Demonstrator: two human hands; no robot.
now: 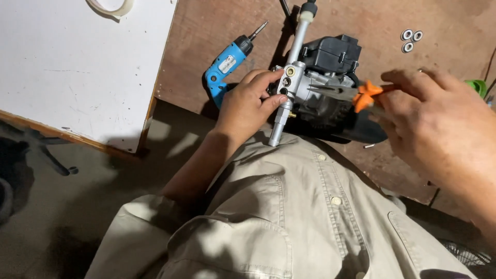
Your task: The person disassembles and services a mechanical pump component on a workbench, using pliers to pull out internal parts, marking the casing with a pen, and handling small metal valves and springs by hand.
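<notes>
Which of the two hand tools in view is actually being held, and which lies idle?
The orange-handled pliers are held in the right hand, tips at the pump body. The blue electric screwdriver lies untouched on the wooden bench, beside the left hand.

A repair workshop: a worn brown tabletop [217, 31] carries a small motor [325, 77] with a metal pump block, a blue cordless screwdriver [227, 64], three loose bearings [411, 40] and orange-handled pliers [356, 95]. A scuffed white board [77, 62] lies alongside, above a bare concrete floor [77, 206].

Khaki button-up shirt with chest pockets, sleeves rolled up, bare hands.
</notes>
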